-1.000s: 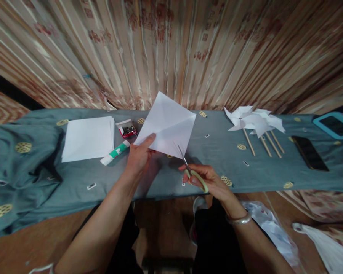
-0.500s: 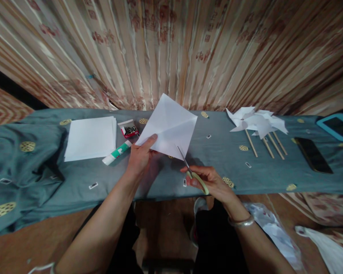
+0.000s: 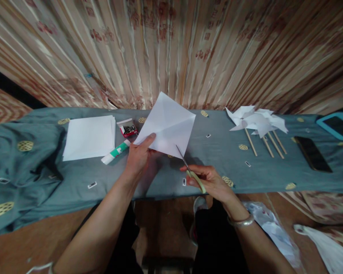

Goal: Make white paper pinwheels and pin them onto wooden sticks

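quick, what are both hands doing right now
Left hand: closed on the white paper sheet, thumb on top.
Right hand: closed around the handles of the scissors, blades at the sheet's near corner.

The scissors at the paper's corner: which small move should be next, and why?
Perhaps the right hand should open the scissors and advance toward the middle of the white sheet: the blades look closed, their tips short of that middle, and the left hand grips the left corner.
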A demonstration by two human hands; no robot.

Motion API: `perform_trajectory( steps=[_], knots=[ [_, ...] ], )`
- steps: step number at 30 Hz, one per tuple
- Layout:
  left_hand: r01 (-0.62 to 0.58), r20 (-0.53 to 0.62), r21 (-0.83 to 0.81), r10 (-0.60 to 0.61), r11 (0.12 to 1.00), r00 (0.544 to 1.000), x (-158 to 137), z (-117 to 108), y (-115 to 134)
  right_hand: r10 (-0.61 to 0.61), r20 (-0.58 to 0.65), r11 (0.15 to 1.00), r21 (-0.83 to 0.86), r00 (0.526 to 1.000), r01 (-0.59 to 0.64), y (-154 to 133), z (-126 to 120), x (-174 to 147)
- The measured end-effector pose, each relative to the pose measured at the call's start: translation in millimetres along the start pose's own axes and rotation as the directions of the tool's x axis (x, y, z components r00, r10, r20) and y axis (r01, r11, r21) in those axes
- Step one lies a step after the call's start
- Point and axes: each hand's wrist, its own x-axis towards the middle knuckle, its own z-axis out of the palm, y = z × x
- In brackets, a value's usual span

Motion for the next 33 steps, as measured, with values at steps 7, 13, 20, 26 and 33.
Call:
perform_trajectory(
  steps=[7, 13, 20, 26, 33],
  knots=[
    [0.005, -0.013, 0.006, -0.005, 1.0, 1.0, -0.6, 0.1, 1.5, 0.021, -0.018, 1.0, 0.005, 1.0, -0.021, -3.7, 2.9, -0.4],
    [0.012, 0.007, 0.029, -0.012, 1.0, 1.0, -1.4, 0.7, -1.1, 0.023, -0.022, 1.0, 0.019, 0.999, -0.023, -5.1, 4.1, 0.0],
    [0.037, 0.029, 0.086, -0.04, 0.996, 0.999, -1.9, -3.1, -12.4, -0.018, -0.03, 1.0, 0.023, 0.999, 0.018, -2.1, 1.7, 1.6],
    [0.031, 0.041, 0.107, -0.036, 0.994, 0.998, -1.1, -4.7, -13.1, -0.004, -0.024, 0.999, 0.032, 1.0, 0.004, -3.9, 2.6, 0.5],
    [0.038, 0.036, 0.131, -0.043, 0.991, 0.998, -1.7, -6.4, -14.3, 0.05, -0.068, 0.995, 0.085, 0.996, -0.044, -6.8, 4.8, 1.5]
  ],
)
